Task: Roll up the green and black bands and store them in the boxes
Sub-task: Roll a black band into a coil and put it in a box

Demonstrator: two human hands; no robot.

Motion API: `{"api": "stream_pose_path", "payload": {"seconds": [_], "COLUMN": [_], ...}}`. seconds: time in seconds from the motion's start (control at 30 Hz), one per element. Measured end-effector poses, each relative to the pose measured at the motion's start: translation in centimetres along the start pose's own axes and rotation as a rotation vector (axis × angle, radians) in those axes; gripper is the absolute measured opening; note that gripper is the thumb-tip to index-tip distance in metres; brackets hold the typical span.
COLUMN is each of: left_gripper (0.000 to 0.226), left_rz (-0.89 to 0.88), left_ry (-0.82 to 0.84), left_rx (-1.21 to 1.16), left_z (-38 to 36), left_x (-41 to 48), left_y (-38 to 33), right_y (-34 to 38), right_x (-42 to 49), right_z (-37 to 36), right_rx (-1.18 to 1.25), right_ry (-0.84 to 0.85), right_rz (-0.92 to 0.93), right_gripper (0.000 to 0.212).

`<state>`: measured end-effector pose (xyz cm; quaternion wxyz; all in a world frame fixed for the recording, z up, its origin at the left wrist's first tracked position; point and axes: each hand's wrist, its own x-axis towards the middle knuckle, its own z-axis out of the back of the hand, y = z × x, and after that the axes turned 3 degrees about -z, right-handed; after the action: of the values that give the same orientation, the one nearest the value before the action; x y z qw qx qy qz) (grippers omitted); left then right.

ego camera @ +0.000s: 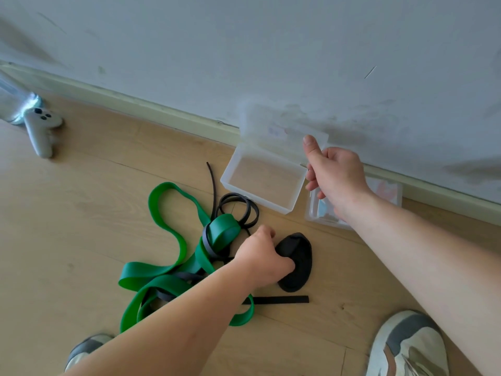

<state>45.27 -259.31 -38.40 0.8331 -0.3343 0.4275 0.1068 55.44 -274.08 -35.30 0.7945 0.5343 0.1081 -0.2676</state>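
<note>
Left hand [260,259] clamps the rolled black band [298,256] on the floor [81,213], ready for the open box [271,205] by the wall edge. Right hand [337,176], fingers curled, meets its lid [271,126], apparently propping it, though the grip is unclear. The green band [143,274] lies loose.

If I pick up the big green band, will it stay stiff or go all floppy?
Probably floppy: the green band lies in loose, twisting loops on the floor, holding no shape. The thin black band tangled through it would likely come along. It looks rubbery, so probably grippy, not slippery.
</note>
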Motion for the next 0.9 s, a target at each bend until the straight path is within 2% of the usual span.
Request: {"api": "stream_pose_path", "payload": {"seconds": [0.1,0.2,0.27,0.4,0.57,0.7,0.73,0.8,0.87,0.9], "left_gripper": [0.026,0.017,0.022,0.043,0.055,0.047,0.051,0.070,0.083,0.075], "left_rz": [-0.074,-0.182,-0.306,-0.547,-0.607,-0.736,-0.739,-0.675,-0.610,-0.618], "left_ry": [0.034,-0.043,-0.186,-0.473,-0.502,-0.627,-0.616,-0.489,-0.335,-0.307], "left_rx": [0.116,0.063,0.102,0.427,0.539,0.422,0.360,0.291,0.396,0.477], "left_z": [2.1,6.2,9.5,13.2,11.2,8.8,8.3,8.1,8.7,9.0], "left_x": [-1.3,-2.3,-2.4,0.4,5.4,7.0,7.0,6.7,6.4,6.3], "left_y": [-1.5,-3.6,-4.7,-5.0,-2.6,-0.9,-0.6,-0.2,0.0,0.1], "right_y": [0.0,0.1,0.1,-0.1,0.0,-0.2,-0.4,-0.7,-0.8,-0.9], "right_x": [0.0,0.0,0.1,0.2,0.4,0.2,0.0,-0.4,-0.8,-0.8], "right_z": [0.1,0.4,0.5,0.6,0.3,0.2,0.1,-0.2,-0.6,-0.8], "right_rx": [-0.016,-0.036,-0.032,-0.012,0.039,0.046,0.037,-0.001,-0.059,-0.080], "right_ry": [0.003,0.022,0.032,0.043,0.056,0.054,0.061,0.082,0.118,0.121], "right_rz": [0.017,0.024,0.028,0.016,-0.006,-0.018,-0.021,-0.016,-0.006,0.006], "right_gripper": [0.069,0.063,0.063,0.070,0.080,0.077,0.074,0.077,0.098,0.106]}}
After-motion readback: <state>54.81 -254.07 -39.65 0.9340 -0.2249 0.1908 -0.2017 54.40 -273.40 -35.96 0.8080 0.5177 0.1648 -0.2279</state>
